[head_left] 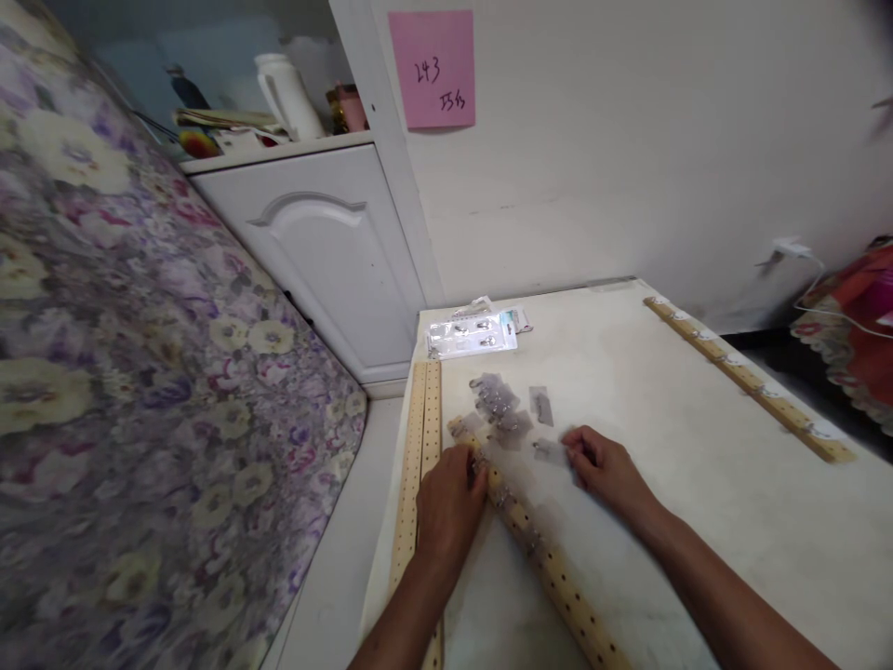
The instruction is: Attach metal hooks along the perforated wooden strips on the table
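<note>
My left hand [450,502] is closed at the upper part of a perforated wooden strip [568,586], thumb and fingertips pinched on it. Small metal fittings [503,501] with clear plastic tabs sit along this strip. My right hand [606,465] pinches the edge of a clear plastic piece [550,450] that has a small metal hook at its far end. Just above lies another clear piece with a hook [540,407]. A loose pile of similar clear hook pieces [499,405] rests beyond the strip's upper end. Motion blur hides what exactly lies under my left fingertips.
Two more perforated strips [422,419] lie along the table's left edge. Blister packaging [474,335] lies at the back. Another wooden strip [746,377] with white pieces runs along the right. Floral fabric [209,391] and a white cabinet [321,251] stand to the left.
</note>
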Available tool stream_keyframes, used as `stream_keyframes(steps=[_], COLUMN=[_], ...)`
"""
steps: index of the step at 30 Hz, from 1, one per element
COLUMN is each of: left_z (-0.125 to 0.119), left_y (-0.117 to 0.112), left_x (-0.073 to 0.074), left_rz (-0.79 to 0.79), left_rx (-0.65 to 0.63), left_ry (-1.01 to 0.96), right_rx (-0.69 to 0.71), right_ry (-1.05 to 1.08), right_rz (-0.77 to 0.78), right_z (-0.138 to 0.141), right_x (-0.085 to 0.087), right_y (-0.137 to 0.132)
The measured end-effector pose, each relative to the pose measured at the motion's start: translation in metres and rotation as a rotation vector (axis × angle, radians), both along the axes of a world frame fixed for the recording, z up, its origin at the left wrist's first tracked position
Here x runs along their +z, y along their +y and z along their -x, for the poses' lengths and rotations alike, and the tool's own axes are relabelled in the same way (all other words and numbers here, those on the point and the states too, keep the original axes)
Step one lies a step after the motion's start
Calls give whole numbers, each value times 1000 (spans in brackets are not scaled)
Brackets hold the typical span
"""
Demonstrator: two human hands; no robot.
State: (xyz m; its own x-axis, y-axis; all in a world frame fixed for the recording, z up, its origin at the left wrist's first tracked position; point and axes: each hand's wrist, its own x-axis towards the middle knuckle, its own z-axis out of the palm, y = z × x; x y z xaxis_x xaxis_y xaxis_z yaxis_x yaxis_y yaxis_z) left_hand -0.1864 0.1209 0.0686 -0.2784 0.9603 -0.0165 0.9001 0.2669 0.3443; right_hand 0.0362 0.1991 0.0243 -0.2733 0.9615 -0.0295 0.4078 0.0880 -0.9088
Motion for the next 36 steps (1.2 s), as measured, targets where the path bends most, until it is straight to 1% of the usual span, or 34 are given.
stream_keyframes(steps=[4, 8, 16, 21, 28, 32, 36], left_z=[-1, -1, 1, 2, 6, 9, 15], left_y=[0, 0, 1, 0, 1, 0, -6], left_x=[2, 1, -4, -6, -8, -7, -1], left_rz=[-24, -26, -59, -85, -101, -147, -262], left_rx=[-22, -15, -18, -12, -42, -16, -16], left_ry=[-15, -30, -40, -41, -65, -154, -258], right_rx=[2, -2, 5, 11, 27, 8, -10], right_ry=[-8, -15, -18, 22, 38, 123, 237], right_rz=[-14, -39, -24, 3, -2, 72, 189], right_z=[0, -1, -1, -2, -3, -4, -6], right_x=[-2, -4, -5, -6, -8, -10, -10], right_y=[0, 1, 1, 1, 1, 2, 5])
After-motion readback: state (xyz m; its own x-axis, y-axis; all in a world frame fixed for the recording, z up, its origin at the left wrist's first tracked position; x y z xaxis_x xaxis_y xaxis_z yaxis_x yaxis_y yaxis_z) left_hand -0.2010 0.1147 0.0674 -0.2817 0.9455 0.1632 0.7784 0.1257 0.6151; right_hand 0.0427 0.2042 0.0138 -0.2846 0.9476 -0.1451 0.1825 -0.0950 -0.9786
